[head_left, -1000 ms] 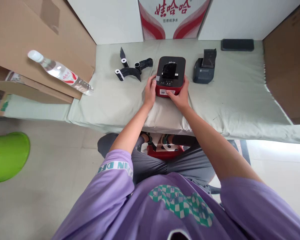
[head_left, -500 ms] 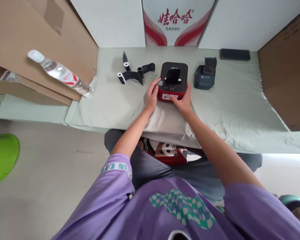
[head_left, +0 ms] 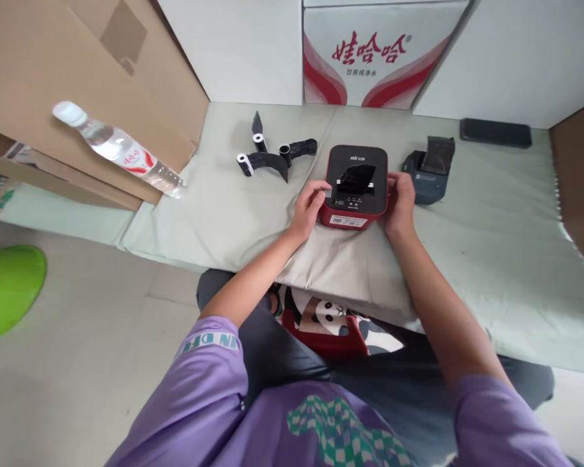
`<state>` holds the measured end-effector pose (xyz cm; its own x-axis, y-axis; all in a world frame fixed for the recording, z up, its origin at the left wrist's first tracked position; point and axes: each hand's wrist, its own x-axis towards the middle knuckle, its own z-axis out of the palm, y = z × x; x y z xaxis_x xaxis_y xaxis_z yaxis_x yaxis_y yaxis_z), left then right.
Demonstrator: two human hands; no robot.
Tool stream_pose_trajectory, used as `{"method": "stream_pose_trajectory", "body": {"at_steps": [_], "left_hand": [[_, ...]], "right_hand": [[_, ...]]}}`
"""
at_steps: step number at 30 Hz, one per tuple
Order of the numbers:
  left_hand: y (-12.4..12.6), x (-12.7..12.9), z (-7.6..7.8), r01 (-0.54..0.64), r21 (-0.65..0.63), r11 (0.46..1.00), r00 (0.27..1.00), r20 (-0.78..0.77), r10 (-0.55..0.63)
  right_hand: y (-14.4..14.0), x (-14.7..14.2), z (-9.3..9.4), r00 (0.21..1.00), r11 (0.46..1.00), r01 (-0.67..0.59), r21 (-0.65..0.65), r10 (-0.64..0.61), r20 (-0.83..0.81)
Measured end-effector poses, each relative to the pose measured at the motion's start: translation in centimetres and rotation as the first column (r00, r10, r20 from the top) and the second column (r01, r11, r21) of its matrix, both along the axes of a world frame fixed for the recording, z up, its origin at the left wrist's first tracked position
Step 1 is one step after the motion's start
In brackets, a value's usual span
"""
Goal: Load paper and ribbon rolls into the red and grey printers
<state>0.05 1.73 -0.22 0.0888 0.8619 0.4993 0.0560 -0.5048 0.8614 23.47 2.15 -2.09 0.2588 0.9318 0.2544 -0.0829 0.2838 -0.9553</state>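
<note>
The red label printer (head_left: 356, 188) sits near the bench's (head_left: 491, 240) front edge, between both hands: left hand (head_left: 310, 209) curled on its left side, right hand (head_left: 400, 202) clasping its right side. A second ago the right hand lay across its front

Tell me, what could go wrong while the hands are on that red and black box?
The red and black printer sits near the front edge of the soft, wrinkled cloth, so a push from the left hand or right hand might tip it or slide it off. The grey printer is close beside the right hand and could get bumped. The water bottle lies tilted on the cardboard and may roll down.
</note>
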Motion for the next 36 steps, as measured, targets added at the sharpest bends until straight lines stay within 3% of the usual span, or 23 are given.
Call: {"method": "stream_pose_trajectory", "body": {"at_steps": [3, 5, 8, 12, 16, 24, 36], "left_hand": [[0.4, 0.3, -0.1, 0.004, 0.015, 1.000, 1.000, 0.006, -0.005], [0.4, 0.6, -0.1, -0.012, 0.009, 1.000, 1.000, -0.005, 0.012], [0.2, 0.8, 0.0, -0.048, 0.042, 0.998, 0.998, -0.028, 0.049], [-0.5, 0.1, 0.5, -0.126, 0.233, 0.964, 0.984, -0.093, 0.151], [-1.6, -1.2, 0.9, -0.139, 0.355, 0.924, 0.926, -0.283, 0.248], [-3.3, -1.8, 0.9, -0.099, 0.339, 0.935, 0.789, -0.546, 0.282], [-3.1, -1.6, 0.8, -0.096, 0.330, 0.939, 0.810, -0.523, 0.266]], "right_hand": [[0.8, -0.6, 0.4, 0.996, 0.987, 0.088, 0.132, -0.088, -0.006], [0.8, -1.3, 0.1, 0.999, 0.983, 0.051, 0.177, -0.050, -0.015], [0.5, -1.8, -0.6, 0.999, 0.989, -0.014, 0.150, 0.021, -0.048], [0.2, -1.2, -1.1, 0.994, 0.990, -0.068, 0.124, 0.078, -0.081], [0.0, -0.8, -0.9, 0.993, 0.989, -0.078, 0.123, 0.088, -0.081], [-0.2, -0.8, -0.5, 0.998, 0.994, -0.055, 0.093, 0.055, 0.005], [-0.2, -0.8, 0.2, 0.999, 0.992, -0.042, 0.117, 0.045, -0.024]]}}
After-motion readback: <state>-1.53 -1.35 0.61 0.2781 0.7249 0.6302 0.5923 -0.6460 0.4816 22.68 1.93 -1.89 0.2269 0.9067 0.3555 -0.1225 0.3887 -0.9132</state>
